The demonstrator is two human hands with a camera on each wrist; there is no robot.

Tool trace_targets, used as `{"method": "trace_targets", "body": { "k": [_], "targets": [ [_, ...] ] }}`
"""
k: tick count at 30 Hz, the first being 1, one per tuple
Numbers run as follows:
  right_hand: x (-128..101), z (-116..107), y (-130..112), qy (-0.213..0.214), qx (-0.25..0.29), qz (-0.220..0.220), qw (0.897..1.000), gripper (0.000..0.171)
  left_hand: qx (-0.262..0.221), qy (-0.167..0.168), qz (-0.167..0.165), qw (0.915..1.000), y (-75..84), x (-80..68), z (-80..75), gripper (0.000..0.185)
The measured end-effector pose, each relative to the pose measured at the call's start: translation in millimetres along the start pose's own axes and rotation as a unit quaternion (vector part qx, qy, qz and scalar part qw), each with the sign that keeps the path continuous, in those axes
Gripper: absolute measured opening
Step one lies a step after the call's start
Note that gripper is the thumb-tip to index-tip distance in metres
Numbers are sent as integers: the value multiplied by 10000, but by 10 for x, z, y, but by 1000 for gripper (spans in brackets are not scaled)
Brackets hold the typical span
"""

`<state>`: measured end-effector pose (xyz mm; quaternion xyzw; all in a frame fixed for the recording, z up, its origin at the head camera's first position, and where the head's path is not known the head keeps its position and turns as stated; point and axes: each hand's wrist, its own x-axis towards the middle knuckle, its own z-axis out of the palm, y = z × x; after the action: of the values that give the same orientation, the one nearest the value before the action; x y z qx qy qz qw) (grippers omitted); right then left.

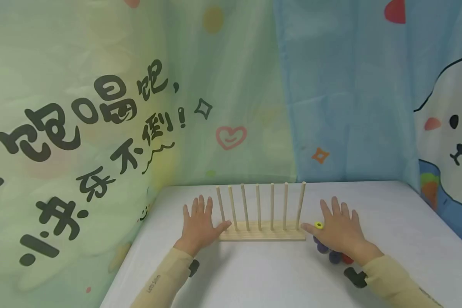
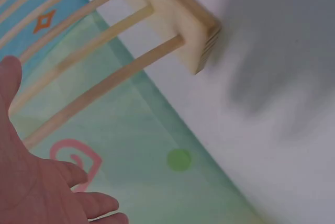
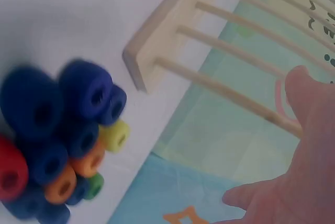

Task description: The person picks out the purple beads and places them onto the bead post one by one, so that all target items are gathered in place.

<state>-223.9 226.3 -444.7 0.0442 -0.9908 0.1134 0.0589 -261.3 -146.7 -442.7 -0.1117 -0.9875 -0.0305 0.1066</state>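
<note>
The left hand (image 1: 198, 225) and the right hand (image 1: 339, 229) lie flat and open, holding nothing. The wooden peg rack (image 1: 262, 233) stands between them. Colored rings (image 3: 68, 135) sit under the right hand.

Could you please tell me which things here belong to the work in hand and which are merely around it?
In hand: wooden peg rack; pile of coloured beads; left hand; right hand.
Around it: white table; printed curtains.

The left hand (image 1: 198, 226) and right hand (image 1: 339, 231) lie palm-down with fingers straight and spread, forearms sleeved.
</note>
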Motion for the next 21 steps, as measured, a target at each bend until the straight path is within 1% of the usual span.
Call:
{"method": "trace_targets", "body": {
  "k": [6,11,14,18,21],
  "targets": [
    [-70,173,-32,-85,199,2,9998,104,-250,-109,74,9996,10,-50,161,97],
    [-113,314,-58,-6,193,-45,9998,102,-331,-277,116,9990,30,-73,273,96],
    [-152,385,-86,51,80,-101,9999,101,-482,-452,113,9977,55,-75,323,95],
    [-208,456,-160,67,52,-90,9999,100,-567,-707,103,9958,87,-67,388,93],
    [-243,505,-220,123,142,-109,9998,98,-859,-917,66,9921,100,-76,429,89]
  ]
}}
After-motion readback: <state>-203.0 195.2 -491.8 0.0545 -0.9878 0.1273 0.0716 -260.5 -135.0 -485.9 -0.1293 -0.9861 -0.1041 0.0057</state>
